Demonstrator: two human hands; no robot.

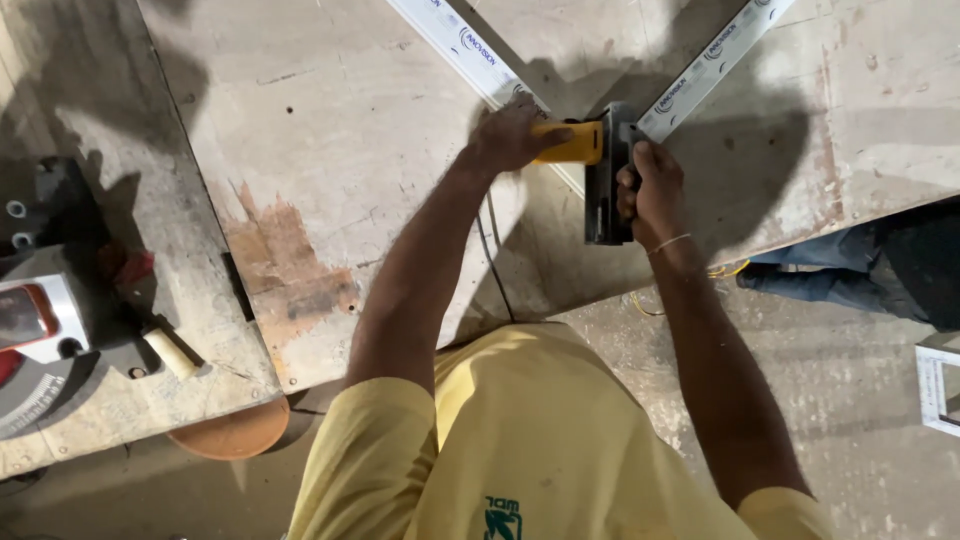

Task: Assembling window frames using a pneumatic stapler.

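My left hand grips the yellow handle of a tool lying on a worn plywood board. My right hand is closed around the black body of the same tool. The tool sits where two white strips meet at a corner: one strip runs up to the left, the other runs up to the right. My yellow shirt fills the bottom of the view.
A mitre saw with a cream handle stands on a second board at the left. A round brown disc lies under that board's edge. Blue cloth and a white frame lie on the concrete floor at right.
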